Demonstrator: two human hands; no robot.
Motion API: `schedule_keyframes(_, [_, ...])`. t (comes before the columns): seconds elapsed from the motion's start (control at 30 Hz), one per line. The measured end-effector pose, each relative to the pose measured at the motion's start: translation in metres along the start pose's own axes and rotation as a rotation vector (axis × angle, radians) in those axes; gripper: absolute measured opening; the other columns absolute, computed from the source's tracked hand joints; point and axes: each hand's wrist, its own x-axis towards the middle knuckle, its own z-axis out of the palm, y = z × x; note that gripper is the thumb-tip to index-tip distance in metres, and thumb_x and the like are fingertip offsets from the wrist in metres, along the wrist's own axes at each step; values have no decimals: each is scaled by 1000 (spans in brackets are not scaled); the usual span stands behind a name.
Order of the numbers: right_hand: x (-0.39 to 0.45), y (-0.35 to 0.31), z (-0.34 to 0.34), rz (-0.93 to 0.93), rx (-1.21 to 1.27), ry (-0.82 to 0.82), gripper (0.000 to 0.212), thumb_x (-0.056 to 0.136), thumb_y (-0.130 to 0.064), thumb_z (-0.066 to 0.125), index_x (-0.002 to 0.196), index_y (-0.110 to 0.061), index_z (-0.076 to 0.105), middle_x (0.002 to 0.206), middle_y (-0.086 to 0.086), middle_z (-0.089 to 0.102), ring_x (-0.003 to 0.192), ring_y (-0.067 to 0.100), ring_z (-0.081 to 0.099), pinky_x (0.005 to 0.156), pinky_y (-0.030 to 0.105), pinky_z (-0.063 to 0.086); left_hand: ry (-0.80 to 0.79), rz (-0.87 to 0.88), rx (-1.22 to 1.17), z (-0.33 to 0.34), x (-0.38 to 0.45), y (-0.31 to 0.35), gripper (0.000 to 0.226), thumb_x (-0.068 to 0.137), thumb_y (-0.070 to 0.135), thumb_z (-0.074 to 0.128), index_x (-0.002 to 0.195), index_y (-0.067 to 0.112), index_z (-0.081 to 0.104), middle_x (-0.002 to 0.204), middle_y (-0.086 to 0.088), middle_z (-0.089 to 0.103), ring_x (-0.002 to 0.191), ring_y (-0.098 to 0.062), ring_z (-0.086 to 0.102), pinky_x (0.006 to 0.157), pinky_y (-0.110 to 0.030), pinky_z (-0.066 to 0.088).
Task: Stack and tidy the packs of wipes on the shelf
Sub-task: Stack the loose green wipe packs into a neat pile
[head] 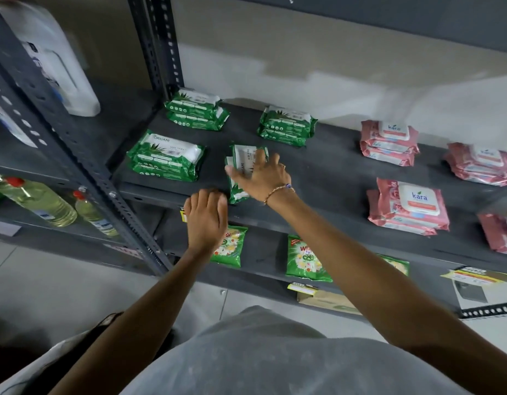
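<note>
Shelf (332,172): right hand (263,178) spread on green wipes (243,166); left hand (206,218) loosely open, empty.

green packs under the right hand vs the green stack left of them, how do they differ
The packs under the right hand lie turned lengthwise, front to back, and askew; the left stack lies crosswise and squared. The right hand presses the first; nothing touches the second. Both are green wipes on the same shelf.

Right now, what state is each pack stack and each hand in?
Back-left green stack: two packs, squared.
Back-middle green stack: two packs, squared.
Front-left green stack: two packs, squared.
Middle green packs: turned crosswise, uneven, at the shelf's front edge.
Right hand: fingers spread, resting on the middle green packs.
Left hand: open, holding nothing, at the shelf edge.
Pink stacks: stacked, some skewed.
</note>
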Motion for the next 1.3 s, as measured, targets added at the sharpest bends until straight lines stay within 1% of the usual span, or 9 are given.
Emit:
schedule_keyframes(0.13, [9, 18, -14, 10, 315, -92, 59, 92, -46, 45, 136, -11, 29, 133, 17, 49, 106, 29, 55, 85, 36, 44, -175, -405, -382, -4, 40, 46, 51, 96, 52, 25, 83, 9, 52, 89, -15, 61, 82, -33, 54, 70, -38, 39])
schedule_keyframes(0.23, [2, 29, -13, 48, 341, -135, 63, 92, -38, 50, 139, -9, 21, 134, 20, 49, 95, 27, 55, 74, 32, 40, -375, -415, -360, 1, 68, 52, 50, 92, 51, 39, 100, 5, 57, 100, -14, 65, 93, -33, 60, 69, -34, 40])
schedule_keyframes(0.4, [-6, 47, -18, 140, 263, -74, 69, 90, -53, 45, 137, -7, 25, 138, 17, 32, 119, 37, 49, 95, 39, 41, -700, -329, -477, -9, 109, 37, 42, 93, 41, 47, 123, 13, 58, 112, -12, 65, 101, -24, 59, 79, -28, 40])
schedule_keyframes(0.57, [28, 70, -45, 162, 324, -112, 64, 90, -44, 52, 137, -5, 34, 135, 10, 40, 124, 26, 43, 97, 33, 38, -364, -576, -480, -8, 92, 56, 78, 90, 48, 52, 145, 0, 24, 148, -22, 27, 135, -35, 31, 109, -41, 29])
schedule_keyframes(0.67, [38, 80, -45, 196, 466, -269, 53, 90, -47, 53, 117, -2, 57, 105, 8, 57, 100, 18, 54, 73, 26, 46, -488, -930, -531, -1, 76, 82, 81, 93, 50, 43, 146, -3, 13, 152, -22, 15, 136, -38, 28, 107, -43, 29])
schedule_keyframes(0.87, [22, 98, -35, 325, 774, -396, 83, 77, -52, 68, 138, -4, 40, 144, 10, 44, 99, 17, 58, 90, 33, 53, -657, -689, -496, -5, 102, 70, 62, 96, 45, 37, 141, 2, 34, 145, -13, 39, 131, -31, 40, 102, -36, 33])
schedule_keyframes(1.0, [10, 110, -24, 411, 891, -328, 82, 77, -49, 70, 137, -3, 39, 146, 15, 40, 110, 24, 54, 97, 34, 49, -849, -625, -589, -8, 115, 58, 60, 91, 46, 51, 136, 7, 42, 147, -9, 39, 130, -25, 40, 104, -39, 37])
schedule_keyframes(1.2, [-1, 109, -16, 482, 1057, -170, 93, 66, -49, 79, 137, -2, 41, 141, 14, 49, 109, 24, 57, 76, 28, 56, -850, -658, -693, -11, 117, 61, 60, 89, 37, 59, 136, 5, 40, 151, -7, 32, 133, -23, 37, 91, -37, 40])
schedule_keyframes(1.3, [-7, 108, -13, 493, 1067, -174, 75, 72, -43, 77, 128, 0, 50, 138, 16, 51, 111, 28, 57, 86, 35, 56, -843, -641, -678, -13, 116, 58, 62, 90, 36, 60, 136, 2, 38, 151, -10, 31, 136, -24, 33, 92, -37, 39])
